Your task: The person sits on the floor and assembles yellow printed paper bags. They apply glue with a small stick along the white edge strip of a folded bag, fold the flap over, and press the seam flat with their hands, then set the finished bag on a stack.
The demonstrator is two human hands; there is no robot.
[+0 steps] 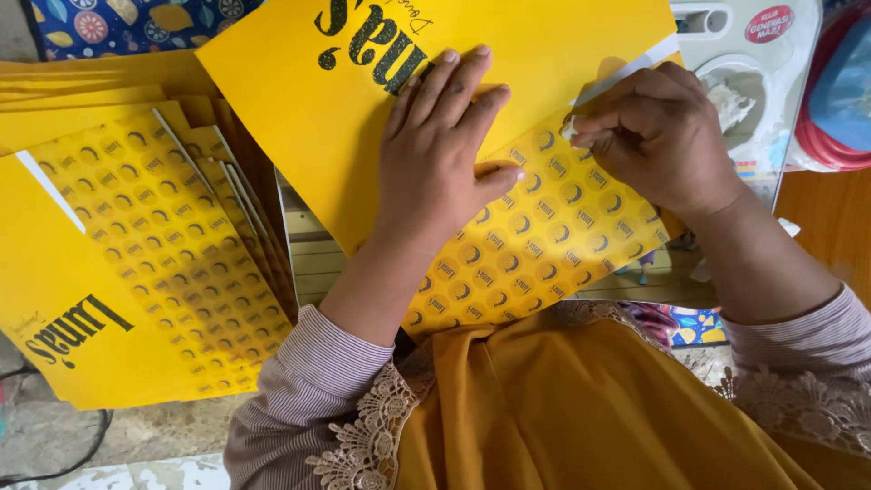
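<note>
A yellow paper sheet with black glittery lettering lies tilted across my lap; its lower flap carries a pattern of small dark round marks. My left hand presses flat on the sheet, fingers spread, thumb on the patterned flap. My right hand rests on the flap's upper edge, its fingertips pinched on a small white bit beside a white strip running along the fold. What the white bit is cannot be made out.
A stack of several similar yellow sheets fans out at the left. A white plastic container stands at the upper right, beside red and blue plastic ware. Patterned cloth lies at the top left, wooden flooring below.
</note>
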